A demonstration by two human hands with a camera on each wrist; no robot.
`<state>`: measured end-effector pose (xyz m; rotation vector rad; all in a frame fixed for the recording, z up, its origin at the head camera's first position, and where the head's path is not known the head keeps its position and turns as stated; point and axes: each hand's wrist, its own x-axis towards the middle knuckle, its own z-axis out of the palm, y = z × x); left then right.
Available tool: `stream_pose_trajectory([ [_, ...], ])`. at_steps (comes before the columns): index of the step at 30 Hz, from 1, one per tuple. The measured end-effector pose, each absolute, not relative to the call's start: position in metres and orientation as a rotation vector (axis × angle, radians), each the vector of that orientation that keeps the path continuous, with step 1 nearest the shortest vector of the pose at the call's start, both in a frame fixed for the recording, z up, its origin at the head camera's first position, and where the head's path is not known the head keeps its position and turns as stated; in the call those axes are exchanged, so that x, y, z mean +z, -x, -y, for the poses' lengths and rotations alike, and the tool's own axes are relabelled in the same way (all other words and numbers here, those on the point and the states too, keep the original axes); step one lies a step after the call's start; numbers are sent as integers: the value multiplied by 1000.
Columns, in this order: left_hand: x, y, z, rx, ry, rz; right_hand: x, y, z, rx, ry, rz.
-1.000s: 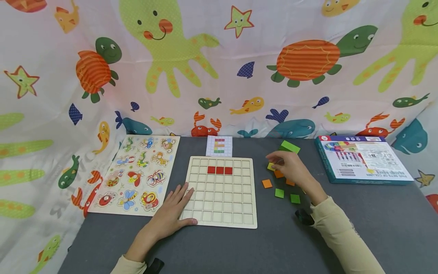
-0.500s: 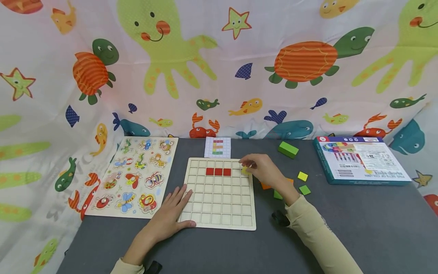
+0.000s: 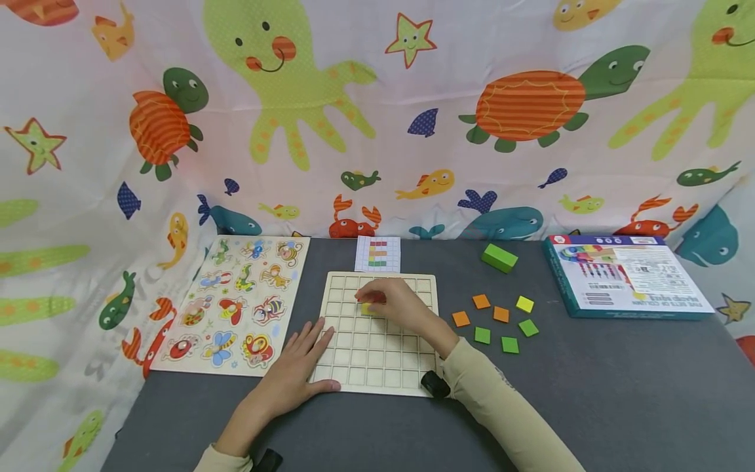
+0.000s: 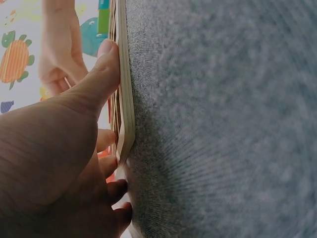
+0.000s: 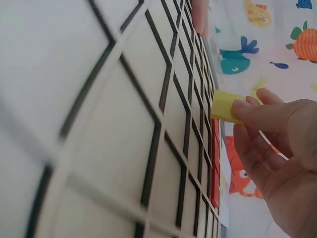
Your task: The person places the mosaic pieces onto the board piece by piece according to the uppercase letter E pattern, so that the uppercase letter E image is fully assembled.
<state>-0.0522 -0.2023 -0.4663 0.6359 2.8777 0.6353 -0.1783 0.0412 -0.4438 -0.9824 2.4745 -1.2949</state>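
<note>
My right hand [image 3: 401, 305] pinches a yellow square tile [image 5: 225, 106] between thumb and fingers, over the upper middle of the wooden grid board [image 3: 377, 377]. In the right wrist view the tile is on edge, close to the board; whether it touches is hard to tell. Red tiles [image 5: 215, 163] show as a thin strip in the board there; in the head view my right hand mostly covers them. My left hand [image 3: 295, 360] rests with spread fingers on the board's left edge, thumb along the lower left corner.
Orange tiles [image 3: 501, 314], green tiles [image 3: 482, 335] and a yellow tile [image 3: 524, 303] lie right of the board. Behind them is a green block [image 3: 499, 258]. A pattern card [image 3: 383, 262] lies behind the board, an insect puzzle [image 3: 244, 301] at left, a box [image 3: 631, 275] at right.
My right hand has moved left from the loose tiles to over the board, carrying the yellow tile it picked up. My left hand has stayed on the board's edge.
</note>
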Motion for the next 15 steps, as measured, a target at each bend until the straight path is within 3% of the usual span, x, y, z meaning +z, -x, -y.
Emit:
stream_pose_trajectory([
  [15,-467,52,203,626,-636,-2876,-456,182,-20,-1148,949,-2579],
])
